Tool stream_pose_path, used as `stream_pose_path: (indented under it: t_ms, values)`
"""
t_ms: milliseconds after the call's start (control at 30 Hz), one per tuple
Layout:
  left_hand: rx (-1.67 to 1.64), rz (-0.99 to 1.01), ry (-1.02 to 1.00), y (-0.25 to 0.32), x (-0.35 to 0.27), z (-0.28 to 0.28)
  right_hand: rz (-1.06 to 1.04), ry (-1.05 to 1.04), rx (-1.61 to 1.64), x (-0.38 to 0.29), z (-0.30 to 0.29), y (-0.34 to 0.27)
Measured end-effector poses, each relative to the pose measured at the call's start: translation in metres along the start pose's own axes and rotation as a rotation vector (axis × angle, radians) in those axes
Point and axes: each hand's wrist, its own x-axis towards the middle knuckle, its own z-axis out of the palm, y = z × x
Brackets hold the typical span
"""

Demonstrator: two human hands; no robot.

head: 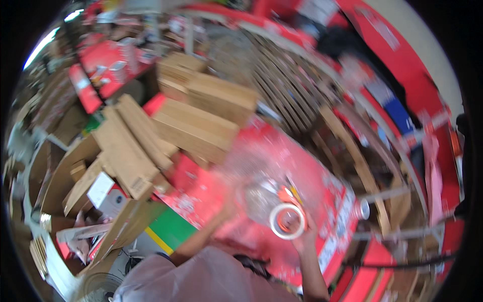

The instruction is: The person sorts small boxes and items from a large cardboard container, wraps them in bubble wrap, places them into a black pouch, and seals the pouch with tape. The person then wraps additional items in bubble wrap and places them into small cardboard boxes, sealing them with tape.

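Note:
On the right of a red-covered work table [190,185], my right hand [307,232] grips an orange tape dispenser [287,195] carrying a large tape roll with a pale rim [275,225]. My left hand [229,205] is blurred by motion. It lies at the left edge of some clear plastic wrapping [260,198], and I cannot tell whether its fingers are closed on it. The wrapping is crumpled and glossy, and whatever it may cover is hard to make out. Something yellow [296,194] shows beside the dispenser.
Several long brown cardboard boxes [196,122] are piled at the table's far left. A large open carton [130,221] with packaging inside stands left of me. Beyond the table lies a wooden pallet [285,81]. A tape roll [362,209] sits at the right edge; a fan [100,285] stands lower left.

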Motion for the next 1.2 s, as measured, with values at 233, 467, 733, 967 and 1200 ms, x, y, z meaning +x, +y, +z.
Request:
stream_pose_path:
  t_ms: [233,467,733,967,1200]
  values:
    - [0.286,-0.118,-0.154,0.022,0.025,0.045,-0.046,0.102,-0.174,0.017,0.03,-0.036]
    - [0.16,-0.366,0.287,-0.016,0.107,0.069,-0.23,0.162,-0.86,-0.024,0.009,0.024]
    - [0.01,-0.578,0.439,-0.088,0.176,0.049,-0.285,0.225,-0.932,0.072,-0.042,0.088]
    - [0.373,-0.747,0.394,-0.115,0.123,0.035,-0.347,0.267,-1.11,0.085,-0.046,0.085]
    - [0.525,-0.793,0.378,-0.141,0.052,0.015,-0.301,0.262,-1.45,0.066,-0.083,0.108]
